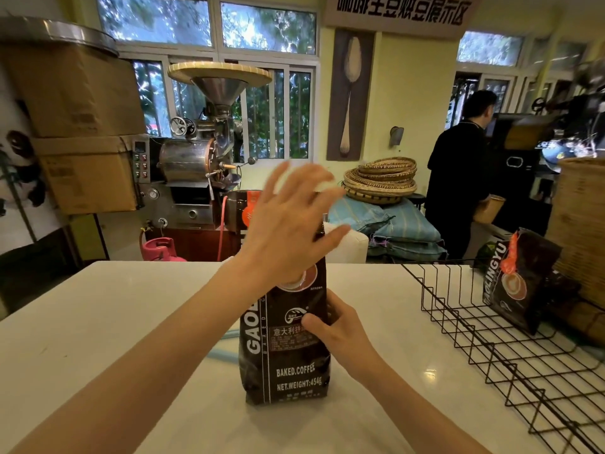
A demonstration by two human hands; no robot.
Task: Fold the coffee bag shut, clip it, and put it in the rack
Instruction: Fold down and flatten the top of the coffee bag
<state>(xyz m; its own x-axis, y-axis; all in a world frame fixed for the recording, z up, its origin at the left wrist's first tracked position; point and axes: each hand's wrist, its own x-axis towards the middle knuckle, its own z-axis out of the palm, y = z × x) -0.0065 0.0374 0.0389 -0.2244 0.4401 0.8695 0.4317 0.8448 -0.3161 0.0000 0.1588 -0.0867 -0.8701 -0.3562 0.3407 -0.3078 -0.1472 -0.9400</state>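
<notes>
A tall dark coffee bag [288, 358] with white lettering stands upright on the white counter [98, 322], near the middle. My right hand [340, 329] grips its right side about halfway up. My left hand [291, 221] hovers in front of the bag's top with fingers spread, blurred by motion, and hides the bag's upper edge. I cannot tell whether the top is folded. A black wire rack [510, 352] lies on the counter to the right, and a second dark coffee bag [520, 280] leans at its far end. No clip is visible.
A pale blue hose [226, 345] peeks out behind the bag. A woven basket [582, 224] stands at the far right. Beyond the counter are a coffee roaster [196, 158], cardboard boxes [78, 126], stacked sacks [393, 224] and a person in black [458, 178].
</notes>
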